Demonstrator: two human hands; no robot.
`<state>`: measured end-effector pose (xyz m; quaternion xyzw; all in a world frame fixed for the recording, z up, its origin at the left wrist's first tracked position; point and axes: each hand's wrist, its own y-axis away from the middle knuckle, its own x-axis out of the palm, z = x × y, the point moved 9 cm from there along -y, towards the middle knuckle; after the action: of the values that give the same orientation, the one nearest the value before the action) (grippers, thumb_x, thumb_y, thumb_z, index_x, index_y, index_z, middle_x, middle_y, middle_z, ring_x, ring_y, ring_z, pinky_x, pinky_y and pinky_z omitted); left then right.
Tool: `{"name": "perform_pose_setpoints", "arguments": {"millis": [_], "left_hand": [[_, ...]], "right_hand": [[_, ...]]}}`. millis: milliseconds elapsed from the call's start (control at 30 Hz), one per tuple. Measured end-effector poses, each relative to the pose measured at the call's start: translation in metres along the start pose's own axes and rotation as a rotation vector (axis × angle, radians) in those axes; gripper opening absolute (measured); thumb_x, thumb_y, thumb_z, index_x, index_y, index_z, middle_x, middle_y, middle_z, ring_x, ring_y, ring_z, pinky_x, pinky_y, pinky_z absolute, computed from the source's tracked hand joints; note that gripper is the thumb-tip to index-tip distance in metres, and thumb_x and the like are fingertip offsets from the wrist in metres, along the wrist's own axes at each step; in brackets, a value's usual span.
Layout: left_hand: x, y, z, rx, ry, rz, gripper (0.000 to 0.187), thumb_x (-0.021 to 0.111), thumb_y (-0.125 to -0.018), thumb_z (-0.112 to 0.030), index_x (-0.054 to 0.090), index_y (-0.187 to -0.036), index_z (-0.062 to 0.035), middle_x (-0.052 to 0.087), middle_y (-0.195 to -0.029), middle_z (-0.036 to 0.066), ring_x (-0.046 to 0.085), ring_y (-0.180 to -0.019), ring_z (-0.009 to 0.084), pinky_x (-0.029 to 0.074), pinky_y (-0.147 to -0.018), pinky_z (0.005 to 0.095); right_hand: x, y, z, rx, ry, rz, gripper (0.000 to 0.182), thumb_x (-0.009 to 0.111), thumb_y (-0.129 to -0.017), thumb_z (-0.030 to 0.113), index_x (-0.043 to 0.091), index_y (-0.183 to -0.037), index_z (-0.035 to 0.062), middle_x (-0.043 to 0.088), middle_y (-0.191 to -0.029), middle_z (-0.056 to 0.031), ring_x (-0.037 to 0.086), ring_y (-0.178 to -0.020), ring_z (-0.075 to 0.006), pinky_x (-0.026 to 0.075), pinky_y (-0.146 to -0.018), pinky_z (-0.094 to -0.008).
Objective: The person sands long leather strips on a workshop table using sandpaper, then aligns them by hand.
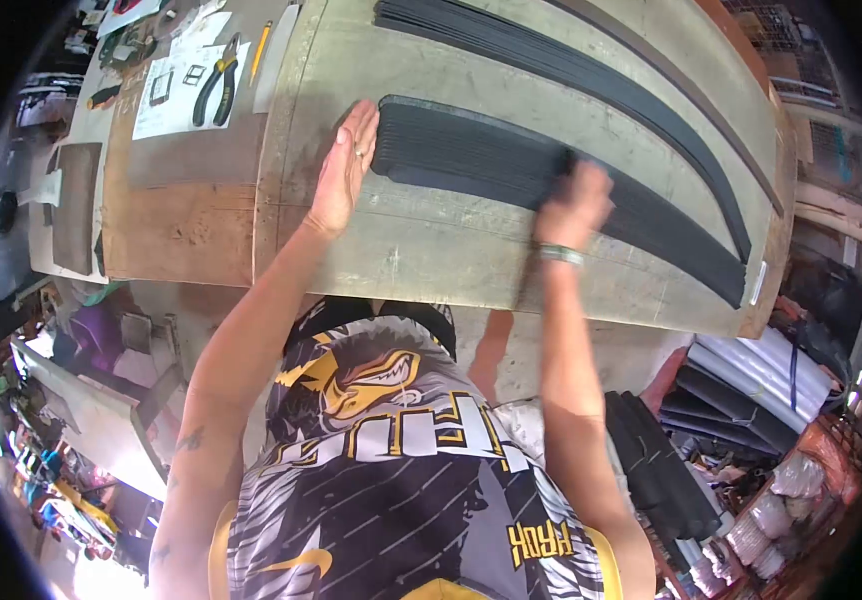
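Observation:
A long stack of thin black strips (471,150) lies across the work table in front of me. My left hand (344,172) is upright at the stack's left end, its fingers stretched out and its palm side against the strip ends. Over the middle of the stack is my right hand (577,205), smeared by motion. A dark patch shows at its fingertips, but I cannot make out whether it is something held. Beyond lies a second bundle of black strips (571,75), running along the table in the same direction.
Pliers with black and yellow handles (216,90) rest on a paper with drawings (166,105) at the upper left, beside a yellow pencil (261,48). Dark rolls (661,470) and silvery rolls (761,370) are stacked below the table (411,250) on the right.

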<state>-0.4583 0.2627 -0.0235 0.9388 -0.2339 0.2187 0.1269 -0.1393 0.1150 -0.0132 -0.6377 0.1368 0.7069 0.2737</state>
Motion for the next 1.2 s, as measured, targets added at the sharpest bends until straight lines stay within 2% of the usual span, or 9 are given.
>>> {"name": "perform_pose_setpoints", "arguments": {"millis": [33, 133, 267, 367, 467, 567, 667, 967, 1200], "left_hand": [[-0.006, -0.002, 0.004, -0.012, 0.034, 0.003, 0.085, 0.043, -0.111, -0.054, 0.015, -0.168, 0.0022, 0.017, -0.177, 0.02, 0.01, -0.165, 0.0294, 0.011, -0.134, 0.0448], [-0.014, 0.002, -0.005, -0.01, -0.295, 0.037, 0.077, 0.06, -0.106, -0.039, 0.029, -0.165, -0.0012, 0.029, -0.172, 0.019, 0.018, -0.164, 0.0302, 0.016, -0.133, 0.0459], [-0.001, 0.022, -0.032, 0.196, -1.177, 0.009, 0.073, 0.077, -0.094, -0.03, 0.046, -0.155, -0.0057, 0.048, -0.161, 0.017, 0.032, -0.158, 0.0338, 0.024, -0.131, 0.048], [0.009, 0.03, -0.025, 0.383, -1.436, 0.011, 0.075, 0.08, -0.091, -0.041, 0.05, -0.15, -0.0056, 0.051, -0.157, 0.016, 0.036, -0.155, 0.0359, 0.024, -0.131, 0.0505], [0.005, 0.025, -0.014, 0.374, -1.47, -0.039, 0.076, 0.085, -0.085, -0.042, 0.054, -0.146, -0.0087, 0.048, -0.16, 0.013, 0.037, -0.155, 0.036, 0.025, -0.13, 0.0526], [0.003, 0.028, -0.025, 0.362, -1.476, -0.173, 0.062, 0.087, -0.084, -0.041, 0.059, -0.13, -0.0091, 0.048, -0.16, 0.011, 0.035, -0.156, 0.034, 0.022, -0.131, 0.0534], [-0.001, 0.024, -0.017, 0.351, -1.513, -0.151, 0.054, 0.088, -0.083, -0.039, 0.058, -0.117, -0.0093, 0.047, -0.161, 0.011, 0.033, -0.157, 0.0351, 0.02, -0.131, 0.055], [-0.001, 0.028, -0.019, 0.303, -1.447, -0.138, 0.047, 0.089, -0.082, -0.037, 0.058, -0.103, -0.0089, 0.044, -0.164, 0.013, 0.026, -0.16, 0.0352, 0.017, -0.131, 0.0556], [-0.005, 0.023, -0.013, 0.304, -1.534, -0.021, 0.045, 0.086, -0.084, -0.029, 0.062, -0.114, -0.0049, 0.038, -0.167, 0.018, 0.019, -0.162, 0.0368, 0.013, -0.132, 0.0542]], "right_hand": [[-0.01, 0.021, 0.083, -0.2, -0.105, -0.235, 0.058, 0.062, -0.085, 0.0, 0.062, -0.143, 0.0021, 0.059, -0.151, -0.0202, 0.05, -0.146, -0.0409, 0.035, -0.123, -0.0517], [-0.007, 0.048, 0.21, -0.424, -0.55, 0.081, 0.073, 0.069, -0.082, -0.004, 0.053, -0.153, 0.0052, 0.048, -0.163, -0.0184, 0.039, -0.155, -0.0393, 0.027, -0.128, -0.0583], [-0.034, 0.02, 0.091, -0.352, -0.183, -0.147, 0.053, 0.066, -0.087, -0.004, 0.061, -0.139, 0.0048, 0.062, -0.14, -0.0191, 0.055, -0.135, -0.0411, 0.04, -0.113, -0.0615], [-0.039, 0.012, -0.091, -0.022, -0.184, -0.293, 0.05, 0.056, -0.095, -0.005, 0.061, -0.143, 0.0045, 0.065, -0.135, -0.0192, 0.062, -0.125, -0.0402, 0.048, -0.105, -0.0505], [-0.026, 0.018, -0.103, 0.151, -0.314, -0.35, 0.049, 0.051, -0.099, -0.005, 0.059, -0.147, 0.0047, 0.066, -0.136, -0.0189, 0.067, -0.119, -0.0408, 0.052, -0.103, -0.0422], [-0.001, 0.055, 0.104, -0.191, -0.211, -0.146, 0.066, 0.066, -0.087, 0.004, 0.053, -0.152, 0.0019, 0.047, -0.163, -0.0192, 0.03, -0.159, -0.0413, 0.015, -0.129, -0.0649], [0.006, 0.081, 0.209, -0.349, -0.552, 0.027, 0.094, 0.072, -0.069, -0.005, 0.046, -0.159, 0.0058, 0.042, -0.167, -0.0174, 0.029, -0.16, -0.0386, 0.017, -0.13, -0.0625], [0.008, 0.047, -0.078, 0.119, -0.391, -0.305, 0.059, 0.063, -0.096, 0.003, 0.052, -0.154, 0.0047, 0.049, -0.161, -0.0202, 0.032, -0.157, -0.0433, 0.02, -0.127, -0.0647], [0.012, 0.085, 0.219, -0.446, -0.519, 0.016, 0.099, 0.079, -0.064, -0.001, 0.046, -0.157, 0.0036, 0.041, -0.167, -0.018, 0.03, -0.159, -0.0396, 0.022, -0.128, -0.0649]]}}
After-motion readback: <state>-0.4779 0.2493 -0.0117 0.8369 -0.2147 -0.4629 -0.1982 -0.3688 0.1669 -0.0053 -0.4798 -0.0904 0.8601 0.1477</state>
